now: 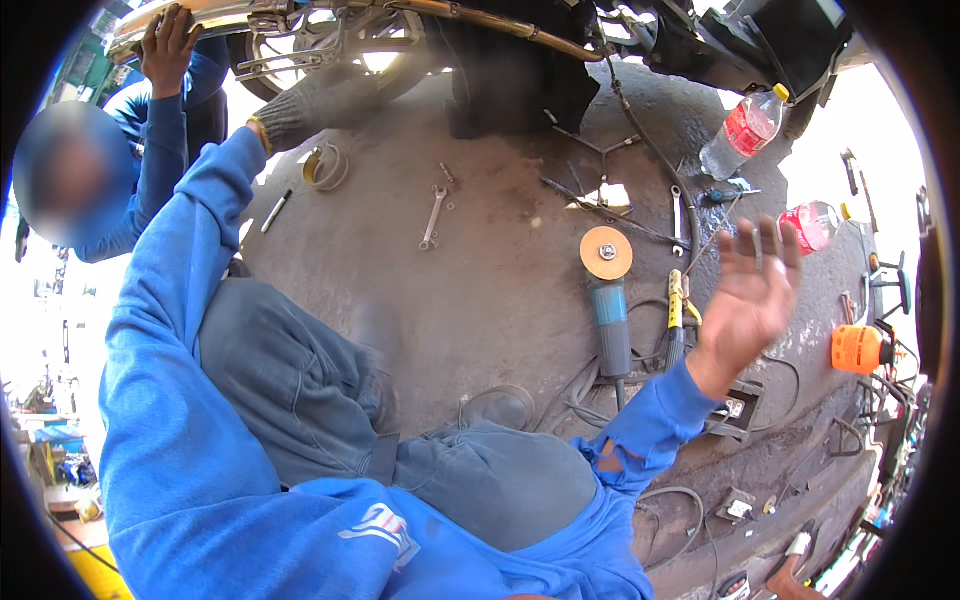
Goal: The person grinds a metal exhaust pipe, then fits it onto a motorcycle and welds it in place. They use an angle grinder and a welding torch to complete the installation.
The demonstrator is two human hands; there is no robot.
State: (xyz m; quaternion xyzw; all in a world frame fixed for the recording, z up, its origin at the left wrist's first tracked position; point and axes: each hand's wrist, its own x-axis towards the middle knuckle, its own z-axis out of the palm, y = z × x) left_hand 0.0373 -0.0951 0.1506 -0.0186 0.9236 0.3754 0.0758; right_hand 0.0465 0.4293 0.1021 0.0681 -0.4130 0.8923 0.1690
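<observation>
My left hand [305, 108], in a dark knit glove with a yellow cuff, reaches out to the motorcycle's wheel [270, 60]. Its fingers are smeared by motion and dark against the wheel, so any grip is hidden. My bare right hand [755, 285] is raised on the right, palm showing and fingers spread, holding nothing. Below and beside it lie a yellow-jawed welding electrode holder [677, 300] and a blue angle grinder [611, 325] with an orange disc [606, 240]. The motorcycle's long metal pipe [500, 25] runs across the top.
A co-worker's hand [165, 50] touches the silver pipe end at upper left. On the floor are a wrench [434, 218], a tape roll [325, 167], a marker [277, 211], a Y-shaped wrench [604, 152], two bottles [742, 135], an orange container [857, 349] and an outlet box [735, 410] with cables.
</observation>
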